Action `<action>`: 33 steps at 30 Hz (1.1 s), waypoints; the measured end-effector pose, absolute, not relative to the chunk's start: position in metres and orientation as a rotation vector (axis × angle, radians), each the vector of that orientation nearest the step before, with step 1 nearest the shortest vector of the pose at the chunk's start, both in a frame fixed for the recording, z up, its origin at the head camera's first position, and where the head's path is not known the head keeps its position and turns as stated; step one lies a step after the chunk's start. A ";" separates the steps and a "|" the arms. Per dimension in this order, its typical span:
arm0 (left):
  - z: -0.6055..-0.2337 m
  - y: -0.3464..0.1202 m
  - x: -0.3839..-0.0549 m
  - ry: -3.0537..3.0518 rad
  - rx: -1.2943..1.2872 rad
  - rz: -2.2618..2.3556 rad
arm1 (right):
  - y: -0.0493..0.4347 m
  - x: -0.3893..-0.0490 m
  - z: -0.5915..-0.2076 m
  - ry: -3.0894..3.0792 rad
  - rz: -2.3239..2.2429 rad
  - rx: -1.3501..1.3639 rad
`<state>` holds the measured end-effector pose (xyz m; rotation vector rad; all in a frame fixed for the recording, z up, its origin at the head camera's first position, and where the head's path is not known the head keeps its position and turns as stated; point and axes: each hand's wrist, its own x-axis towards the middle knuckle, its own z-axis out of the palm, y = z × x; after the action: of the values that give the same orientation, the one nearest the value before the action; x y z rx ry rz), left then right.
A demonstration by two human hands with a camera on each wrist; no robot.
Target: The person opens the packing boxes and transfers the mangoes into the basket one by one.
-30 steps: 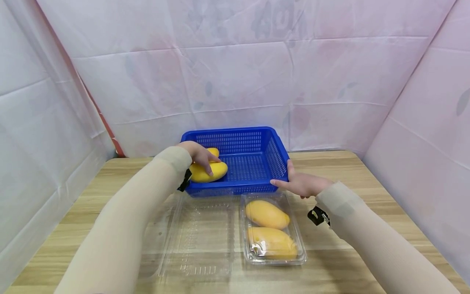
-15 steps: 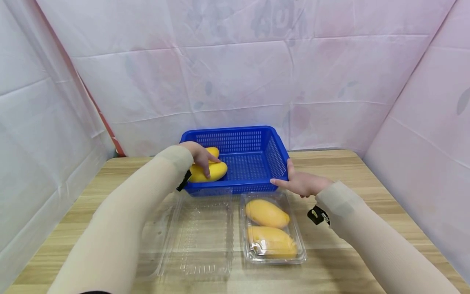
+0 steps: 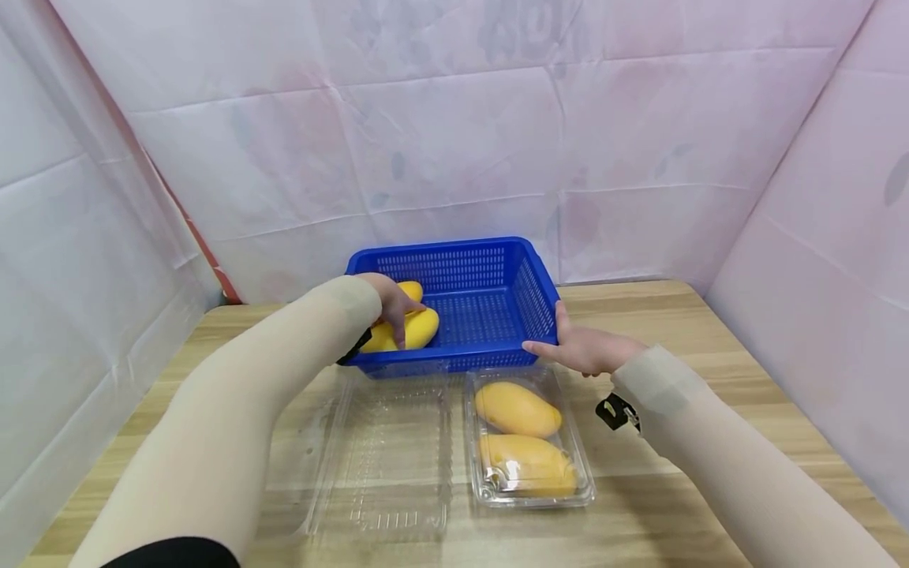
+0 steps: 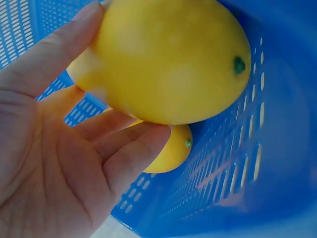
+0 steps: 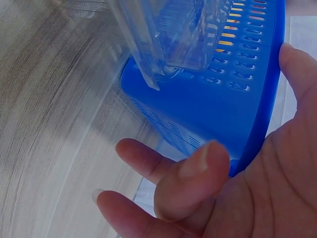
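At the left end of a blue plastic basket (image 3: 483, 315), my left hand (image 3: 390, 308) grips a yellow mango (image 3: 421, 328), thumb on the near side. In the left wrist view, the thumb and fingers lie around this mango (image 4: 173, 59), and its green stem spot shows. Behind it lies a second mango (image 3: 410, 291), also seen in the left wrist view below the fingers. My right hand (image 3: 585, 349) rests against the basket's near right corner, thumb by the front rim. Its other fingers are spread loosely in the right wrist view.
Just in front of the basket, a closed clear clamshell box (image 3: 578, 473) holds two mangoes (image 3: 525, 465). Left of it lies an open clear clamshell (image 3: 398, 465), its lid partly behind my left forearm. White patterned sheets (image 3: 454, 142) stand behind and beside the wooden table (image 3: 667, 315).
My left forearm has shifted slightly, and the left thumb reaches a little lower over the mango. The head view has tilted slightly. My right hand stays at the basket corner.
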<state>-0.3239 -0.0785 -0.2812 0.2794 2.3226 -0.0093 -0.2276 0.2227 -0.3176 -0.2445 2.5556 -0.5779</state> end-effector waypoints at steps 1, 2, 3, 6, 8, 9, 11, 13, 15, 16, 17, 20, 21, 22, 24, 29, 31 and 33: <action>-0.281 -0.078 -0.324 2.328 0.277 -0.012 | 0.223 -0.227 -0.318 2.558 -0.577 -0.245; -0.281 -0.078 -0.323 2.334 0.275 -0.015 | 0.222 -0.227 -0.318 2.559 -0.579 -0.245; -0.281 -0.078 -0.323 2.341 0.283 -0.031 | 0.222 -0.226 -0.318 2.559 -0.578 -0.241; -0.281 -0.078 -0.321 2.363 0.287 -0.059 | 0.222 -0.226 -0.317 2.561 -0.589 -0.248; -0.281 -0.079 -0.321 2.370 0.278 -0.061 | 0.221 -0.226 -0.318 2.558 -0.592 -0.250; -0.282 -0.079 -0.321 2.373 0.268 -0.053 | 0.220 -0.226 -0.318 2.558 -0.594 -0.251; -0.283 -0.079 -0.321 2.380 0.261 -0.050 | 0.220 -0.226 -0.318 2.557 -0.592 -0.253; -0.285 -0.080 -0.322 2.385 0.272 -0.069 | 0.220 -0.226 -0.318 2.560 -0.586 -0.252; -0.288 -0.080 -0.324 2.390 0.281 -0.098 | 0.219 -0.227 -0.319 2.559 -0.587 -0.255; -0.288 -0.080 -0.324 2.392 0.288 -0.116 | 0.219 -0.228 -0.319 2.560 -0.586 -0.255; -0.289 -0.080 -0.324 2.395 0.297 -0.138 | 0.218 -0.228 -0.320 2.560 -0.585 -0.254; -0.289 -0.079 -0.322 2.416 0.289 -0.152 | 0.218 -0.229 -0.321 2.553 -0.594 -0.249; -0.289 -0.078 -0.320 2.423 0.280 -0.138 | 0.218 -0.230 -0.322 2.551 -0.595 -0.249; -0.288 -0.078 -0.318 2.429 0.277 -0.128 | 0.218 -0.230 -0.323 2.551 -0.596 -0.247; -0.289 -0.078 -0.317 2.438 0.273 -0.115 | 0.218 -0.231 -0.324 2.548 -0.603 -0.252; -0.291 -0.081 -0.322 2.430 0.388 -0.178 | 0.218 -0.232 -0.324 2.548 -0.605 -0.253; -0.289 -0.082 -0.324 2.427 0.443 -0.198 | 0.219 -0.232 -0.324 2.548 -0.602 -0.246; -0.285 -0.083 -0.325 2.430 0.456 -0.181 | 0.219 -0.232 -0.324 2.546 -0.603 -0.244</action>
<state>-0.3248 -0.0834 -0.2849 0.4559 2.4302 -0.1815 -0.2325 0.2194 -0.3239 -0.2441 2.5456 -0.6030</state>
